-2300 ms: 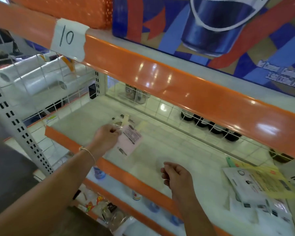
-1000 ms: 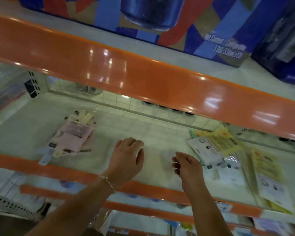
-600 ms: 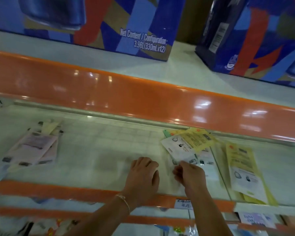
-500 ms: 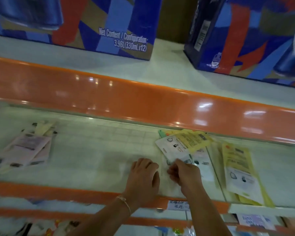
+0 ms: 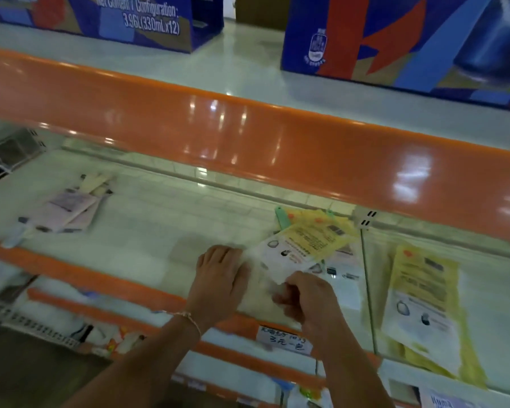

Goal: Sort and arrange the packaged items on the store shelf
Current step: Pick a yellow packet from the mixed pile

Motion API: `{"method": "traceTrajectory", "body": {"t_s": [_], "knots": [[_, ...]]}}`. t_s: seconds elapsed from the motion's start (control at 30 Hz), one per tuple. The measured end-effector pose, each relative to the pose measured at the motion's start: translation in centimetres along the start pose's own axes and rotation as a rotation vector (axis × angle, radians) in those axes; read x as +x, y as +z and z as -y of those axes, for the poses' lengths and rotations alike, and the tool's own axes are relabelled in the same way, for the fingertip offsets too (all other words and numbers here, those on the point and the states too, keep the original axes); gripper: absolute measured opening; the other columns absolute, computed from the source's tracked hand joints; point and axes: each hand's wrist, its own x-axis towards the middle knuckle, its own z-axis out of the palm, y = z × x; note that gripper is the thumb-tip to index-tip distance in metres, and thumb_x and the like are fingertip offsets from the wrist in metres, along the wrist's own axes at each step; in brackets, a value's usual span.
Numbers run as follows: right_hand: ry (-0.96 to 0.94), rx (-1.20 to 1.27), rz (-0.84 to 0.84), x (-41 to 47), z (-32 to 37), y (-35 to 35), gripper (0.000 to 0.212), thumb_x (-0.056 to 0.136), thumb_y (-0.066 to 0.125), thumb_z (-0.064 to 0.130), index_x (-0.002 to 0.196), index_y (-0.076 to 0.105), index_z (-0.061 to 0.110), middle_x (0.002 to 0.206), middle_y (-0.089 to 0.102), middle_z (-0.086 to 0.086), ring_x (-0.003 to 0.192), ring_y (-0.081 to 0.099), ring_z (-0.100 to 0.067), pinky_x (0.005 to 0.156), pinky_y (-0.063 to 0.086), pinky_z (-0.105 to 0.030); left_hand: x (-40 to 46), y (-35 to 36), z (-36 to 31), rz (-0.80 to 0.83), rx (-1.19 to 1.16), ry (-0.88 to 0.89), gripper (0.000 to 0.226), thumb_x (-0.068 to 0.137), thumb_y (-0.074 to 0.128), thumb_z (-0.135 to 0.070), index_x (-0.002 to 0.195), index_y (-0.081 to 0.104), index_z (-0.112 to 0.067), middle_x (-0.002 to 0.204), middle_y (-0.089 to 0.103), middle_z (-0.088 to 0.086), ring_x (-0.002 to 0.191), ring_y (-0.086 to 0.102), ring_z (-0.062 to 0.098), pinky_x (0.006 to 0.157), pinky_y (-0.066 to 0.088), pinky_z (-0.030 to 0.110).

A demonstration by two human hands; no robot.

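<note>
A flat yellow-and-white packet (image 5: pixel 302 245) lies tilted on top of a small heap of packets on the white shelf (image 5: pixel 165 231). My right hand (image 5: pixel 305 298) pinches its near white corner. My left hand (image 5: pixel 218 278) rests flat on the shelf just left of that packet, fingers straight. A pile of pink packets (image 5: pixel 65 210) lies at the left of the shelf. Another yellow packet stack (image 5: pixel 424 304) lies to the right, beyond a thin clear divider (image 5: pixel 365 278).
An orange rail (image 5: pixel 248 134) of the shelf above overhangs the work space. Blue drink cartons (image 5: pixel 395 36) stand on that upper shelf. A handwritten price tag (image 5: pixel 283 338) is fixed to the orange front edge. Lower shelves hold more goods.
My left hand let go of the pink packet on the left pile and moved right. My right hand reached the yellow-and-white packet and took its corner. The view shifted right.
</note>
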Motion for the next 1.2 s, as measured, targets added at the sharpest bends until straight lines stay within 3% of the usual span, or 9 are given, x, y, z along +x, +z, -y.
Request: {"method": "traceTrajectory", "body": {"t_s": [0.13, 0.3, 0.47, 0.57, 0.63, 0.73, 0.83, 1.0, 1.2], "knots": [[0.036, -0.101, 0.159, -0.9, -0.9, -1.7, 0.018, 0.090, 0.051, -0.003, 0.072, 0.053, 0.000, 0.051, 0.052, -0.011, 0.061, 0.069, -0.026, 0.048, 0.045, -0.028, 0.0, 0.3, -0.2, 0.019, 0.096, 0.067, 0.052, 0.095, 0.032, -0.048, 0.105, 0.067, -0.011, 0.120, 0.058, 0.007, 0.123, 0.044, 0.030, 0.098, 0.038, 0.045], [0.013, -0.292, 0.273, -1.0, -0.5, -3.0, 0.012, 0.089, 0.063, 0.009, 0.090, 0.062, -0.002, 0.069, 0.069, -0.015, 0.065, 0.069, -0.024, 0.059, 0.054, -0.035, 0.2, 0.6, -0.1, 0.142, 0.181, 0.143, 0.049, 0.096, 0.030, -0.052, 0.117, 0.064, -0.023, 0.138, 0.050, 0.006, 0.142, 0.026, 0.029, 0.111, 0.028, 0.047], [-0.019, -0.205, 0.061, -0.4, -0.2, -2.4, 0.031, 0.089, 0.070, 0.025, 0.097, 0.064, -0.005, 0.077, 0.067, -0.020, 0.059, 0.066, -0.026, 0.057, 0.059, -0.034, 0.3, 0.7, 0.3, 0.212, 0.174, 0.225, 0.050, 0.094, 0.033, -0.059, 0.131, 0.055, -0.033, 0.149, 0.042, 0.001, 0.148, 0.011, 0.025, 0.116, 0.022, 0.048], [-0.070, -0.154, -0.037, -0.1, -0.7, -1.7, 0.022, 0.089, 0.069, 0.023, 0.099, 0.064, 0.004, 0.088, 0.070, -0.018, 0.066, 0.073, -0.033, 0.049, 0.054, -0.031, 0.5, 0.6, 0.5, 0.264, 0.148, 0.268, 0.051, 0.095, 0.030, -0.057, 0.136, 0.050, -0.034, 0.150, 0.041, -0.004, 0.149, 0.009, 0.024, 0.117, 0.019, 0.050], [-0.098, -0.159, -0.032, -0.1, -1.0, -1.3, 0.015, 0.089, 0.067, 0.019, 0.102, 0.066, 0.012, 0.095, 0.072, -0.014, 0.078, 0.073, -0.035, 0.056, 0.061, -0.041, 0.5, 0.6, 0.5, 0.283, 0.123, 0.301, 0.051, 0.097, 0.030, -0.053, 0.140, 0.047, -0.033, 0.149, 0.041, -0.010, 0.149, 0.008, 0.023, 0.117, 0.019, 0.051], [-0.155, -0.263, -0.003, -0.3, -1.1, -1.3, 0.009, 0.092, 0.062, 0.018, 0.099, 0.068, 0.020, 0.095, 0.071, -0.012, 0.074, 0.065, -0.025, 0.062, 0.060, -0.044, 0.4, 0.2, 0.2, 0.275, 0.074, 0.308, 0.055, 0.099, 0.025, -0.053, 0.145, 0.040, -0.028, 0.150, 0.040, -0.011, 0.149, 0.008, 0.022, 0.118, 0.017, 0.047], [-0.216, -0.265, 0.015, -0.7, -1.1, -1.8, 0.012, 0.093, 0.062, 0.020, 0.102, 0.069, 0.022, 0.093, 0.071, -0.007, 0.072, 0.064, -0.019, 0.056, 0.061, -0.036, 0.3, 0.0, -0.3, 0.209, 0.022, 0.211, 0.061, 0.097, 0.025, -0.052, 0.149, 0.032, -0.020, 0.152, 0.038, -0.002, 0.148, 0.010, 0.019, 0.118, 0.018, 0.043], [-0.273, -0.183, -0.005, -0.7, -0.8, -3.7, 0.011, 0.093, 0.064, 0.020, 0.103, 0.069, 0.018, 0.090, 0.074, -0.007, 0.071, 0.068, -0.028, 0.050, 0.053, -0.026, 0.6, 0.1, -1.4, 0.064, -0.046, -0.012, 0.058, 0.092, 0.030, -0.044, 0.137, 0.049, -0.012, 0.140, 0.051, 0.006, 0.141, 0.030, 0.028, 0.111, 0.029, 0.046], [-0.301, 0.027, -0.199, -0.2, -0.5, -8.6, 0.008, 0.092, 0.067, 0.017, 0.098, 0.072, 0.016, 0.083, 0.077, -0.004, 0.069, 0.073, -0.023, 0.058, 0.055, -0.034, 0.7, 2.4, -5.5, 0.075, 0.012, 0.068, 0.049, 0.092, 0.035, -0.040, 0.126, 0.056, -0.011, 0.131, 0.057, 0.013, 0.131, 0.042, 0.035, 0.106, 0.034, 0.048]]}}
